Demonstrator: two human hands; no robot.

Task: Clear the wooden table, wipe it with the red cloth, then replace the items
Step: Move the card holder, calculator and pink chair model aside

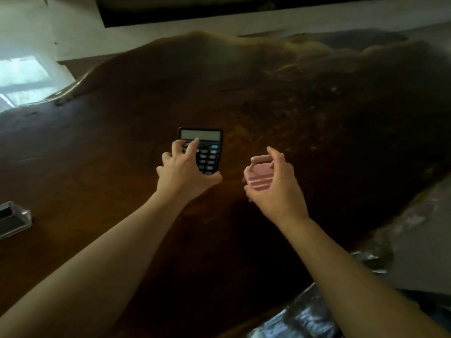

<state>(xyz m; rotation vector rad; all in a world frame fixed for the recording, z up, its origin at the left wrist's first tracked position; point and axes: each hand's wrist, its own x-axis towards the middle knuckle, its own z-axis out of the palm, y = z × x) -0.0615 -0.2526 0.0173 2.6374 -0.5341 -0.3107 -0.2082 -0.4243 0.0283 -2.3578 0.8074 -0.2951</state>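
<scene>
A black calculator [207,147] with a grey screen lies near the middle of the dark wooden table [317,113]. My left hand [185,172] grips it, fingers on the left edge and keys, thumb at its near end. My right hand [275,184] is closed around a small pink ridged object [256,175] with a rounded pink bar on top, held just right of the calculator. Whether that object rests on the wood or hangs just above it I cannot tell. No red cloth is in view.
A clear plastic holder [14,218] with a dark inside sits at the table's left edge. The table has a wavy, irregular rim. Shiny crumpled wrapping [305,318] lies below the table's right front edge. A bright window [22,76] is at the far left.
</scene>
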